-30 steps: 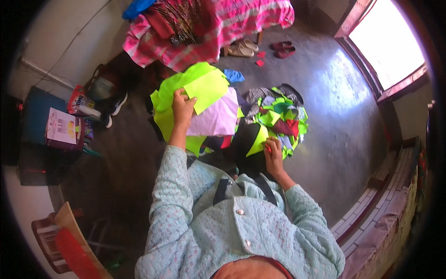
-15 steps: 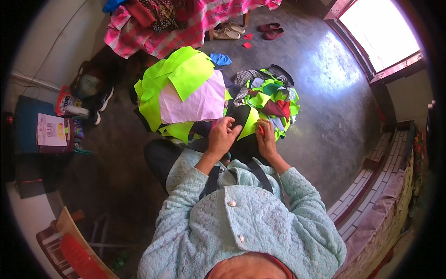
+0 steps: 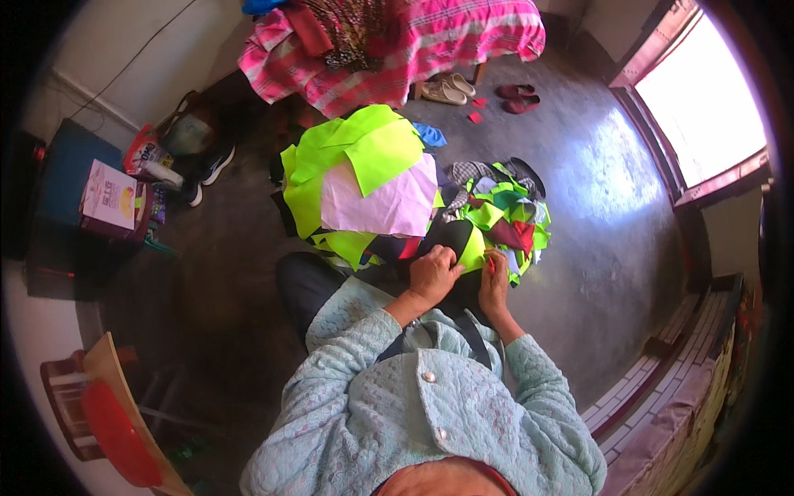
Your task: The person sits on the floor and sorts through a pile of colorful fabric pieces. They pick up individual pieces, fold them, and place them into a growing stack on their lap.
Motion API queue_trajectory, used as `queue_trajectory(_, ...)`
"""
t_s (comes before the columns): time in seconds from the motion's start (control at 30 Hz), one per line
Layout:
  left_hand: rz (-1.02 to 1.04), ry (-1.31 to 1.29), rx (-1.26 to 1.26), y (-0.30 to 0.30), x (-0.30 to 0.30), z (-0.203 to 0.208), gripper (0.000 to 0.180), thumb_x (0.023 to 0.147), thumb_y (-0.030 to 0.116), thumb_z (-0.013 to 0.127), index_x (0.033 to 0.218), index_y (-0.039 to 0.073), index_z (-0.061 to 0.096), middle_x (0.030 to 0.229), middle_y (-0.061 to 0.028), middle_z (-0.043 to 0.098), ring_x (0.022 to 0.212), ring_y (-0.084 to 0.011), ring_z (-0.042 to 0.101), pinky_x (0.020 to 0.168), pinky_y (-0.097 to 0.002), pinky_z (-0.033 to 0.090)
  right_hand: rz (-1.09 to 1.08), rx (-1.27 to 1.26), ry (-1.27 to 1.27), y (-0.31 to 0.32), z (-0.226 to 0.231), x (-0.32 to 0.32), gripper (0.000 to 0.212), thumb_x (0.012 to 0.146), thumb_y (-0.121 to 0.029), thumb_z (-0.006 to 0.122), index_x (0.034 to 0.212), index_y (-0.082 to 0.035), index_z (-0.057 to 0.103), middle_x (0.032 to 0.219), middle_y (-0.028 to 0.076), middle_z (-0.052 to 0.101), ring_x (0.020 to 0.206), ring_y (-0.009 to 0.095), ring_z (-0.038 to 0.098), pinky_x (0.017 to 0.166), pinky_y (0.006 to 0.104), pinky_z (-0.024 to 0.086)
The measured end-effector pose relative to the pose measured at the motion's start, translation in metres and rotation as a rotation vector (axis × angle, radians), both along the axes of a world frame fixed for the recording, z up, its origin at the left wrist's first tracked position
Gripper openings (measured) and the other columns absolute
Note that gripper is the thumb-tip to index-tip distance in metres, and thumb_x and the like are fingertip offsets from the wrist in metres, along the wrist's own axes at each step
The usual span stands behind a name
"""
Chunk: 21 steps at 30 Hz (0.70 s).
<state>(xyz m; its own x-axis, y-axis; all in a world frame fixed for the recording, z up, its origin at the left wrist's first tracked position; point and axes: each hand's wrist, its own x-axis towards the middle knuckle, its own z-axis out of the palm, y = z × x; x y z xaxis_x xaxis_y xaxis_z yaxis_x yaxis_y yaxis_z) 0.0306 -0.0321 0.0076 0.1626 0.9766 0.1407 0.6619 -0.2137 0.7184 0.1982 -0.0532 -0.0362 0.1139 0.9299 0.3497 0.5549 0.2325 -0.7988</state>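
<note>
A neon yellow-green piece of cloth (image 3: 473,250) is stretched between my two hands, in front of my lap. My left hand (image 3: 434,276) has its fingers closed at the left edge of that piece. On its right side, my right hand (image 3: 495,286) is curled around a small red object (image 3: 491,267), mostly hidden by the fingers, so I cannot tell its kind. Dark cloth lies just beyond my left hand. Ahead to the left rises a large heap of neon cloth pieces (image 3: 385,157) with a pale pink piece (image 3: 376,198) on its side.
Beyond my right hand lies a pile of mixed scraps (image 3: 504,217). A bed with a pink checked cover (image 3: 455,33) and shoes (image 3: 519,99) are at the far side. A box (image 3: 110,195) stands at left, a wooden chair (image 3: 124,430) at lower left, a bright doorway (image 3: 703,91) at right.
The whole view has shifted, so the scene sits farther right and lower. My right hand has come slightly closer to my left; both stay at the neon cloth piece.
</note>
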Motion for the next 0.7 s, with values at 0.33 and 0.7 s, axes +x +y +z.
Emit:
queue_trajectory(0.33,-0.096,-0.185,-0.103,0.008,-0.010,-0.020,0.018,0.074,0.020,0.070,0.067,0.006,0.061,0.072,-0.0102,0.058,0.065,-0.0292,0.060,0.059,-0.0414,0.047,0.000,-0.041,-0.004,-0.001,-0.001,0.002,0.020,0.089,-0.003,0.047,0.109,-0.001,0.049,0.109,0.017,0.051,0.105,0.031,0.049,0.094,0.0361,0.037)
queue_trajectory(0.7,-0.176,-1.192,-0.536,0.040,-0.077,0.072,0.015,0.080,0.018,0.063,0.070,0.008,0.058,0.069,0.0063,0.052,0.065,-0.0028,0.046,0.063,-0.0190,0.038,0.002,-0.033,-0.048,-0.001,0.007,-0.002,0.018,0.092,-0.007,0.047,0.108,-0.001,0.049,0.109,0.017,0.054,0.104,0.031,0.053,0.093,0.0356,0.039)
